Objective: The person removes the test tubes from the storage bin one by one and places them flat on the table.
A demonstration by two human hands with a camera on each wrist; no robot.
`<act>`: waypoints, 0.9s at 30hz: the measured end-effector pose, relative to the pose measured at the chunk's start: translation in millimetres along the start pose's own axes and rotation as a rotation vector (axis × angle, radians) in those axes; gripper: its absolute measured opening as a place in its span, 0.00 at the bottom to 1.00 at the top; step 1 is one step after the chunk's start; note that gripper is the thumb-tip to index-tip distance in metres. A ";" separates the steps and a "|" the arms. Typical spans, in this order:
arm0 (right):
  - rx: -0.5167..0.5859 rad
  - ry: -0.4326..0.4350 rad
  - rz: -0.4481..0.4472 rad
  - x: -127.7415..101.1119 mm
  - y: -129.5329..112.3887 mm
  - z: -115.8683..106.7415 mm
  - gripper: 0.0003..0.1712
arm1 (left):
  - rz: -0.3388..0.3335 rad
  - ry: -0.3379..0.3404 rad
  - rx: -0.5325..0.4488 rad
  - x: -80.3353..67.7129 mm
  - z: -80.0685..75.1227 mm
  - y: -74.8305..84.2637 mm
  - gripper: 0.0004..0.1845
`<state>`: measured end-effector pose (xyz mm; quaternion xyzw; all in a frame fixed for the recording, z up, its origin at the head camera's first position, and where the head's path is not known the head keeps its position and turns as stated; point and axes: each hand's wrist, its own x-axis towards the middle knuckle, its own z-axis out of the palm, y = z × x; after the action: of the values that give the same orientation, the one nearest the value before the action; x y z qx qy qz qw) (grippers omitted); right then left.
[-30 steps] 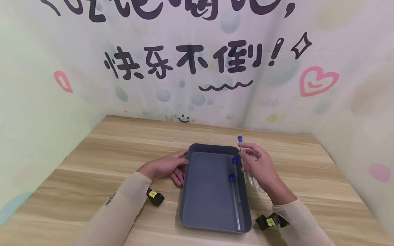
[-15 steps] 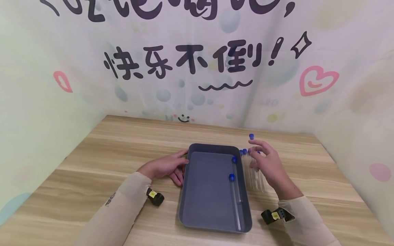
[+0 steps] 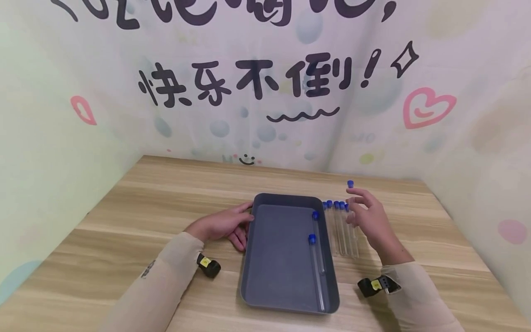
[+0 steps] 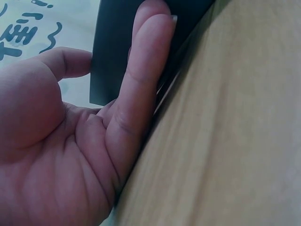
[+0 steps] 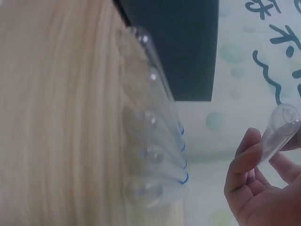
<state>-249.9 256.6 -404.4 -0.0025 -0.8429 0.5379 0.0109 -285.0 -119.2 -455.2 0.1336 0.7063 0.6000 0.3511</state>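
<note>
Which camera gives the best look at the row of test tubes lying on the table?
The head view: the row of test tubes lies whole beside the gray tray, blue caps away from the person. The right wrist view shows them close but blurred, rounded bottoms nearest. The left wrist view shows none of them.

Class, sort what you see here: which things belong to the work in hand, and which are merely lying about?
In use: right hand holding a capped tube; row of tubes on the table; grey tray with two tubes, steadied by left hand.

Lying about: wooden table; printed backdrop.
</note>
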 end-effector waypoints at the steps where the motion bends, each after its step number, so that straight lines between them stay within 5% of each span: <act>1: -0.011 -0.003 0.002 0.4 0.6 -0.9 0.27 | 0.000 0.000 -0.001 0.0 0.0 0.0 0.33; 27: -0.166 -0.039 0.051 11.0 27.2 -16.2 0.26 | -0.001 -0.003 -0.012 0.0 0.4 0.9 0.34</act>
<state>-260.8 282.9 -422.0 -0.0145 -0.8843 0.4664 -0.0197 -284.9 -118.7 -454.4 0.1319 0.7022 0.6039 0.3532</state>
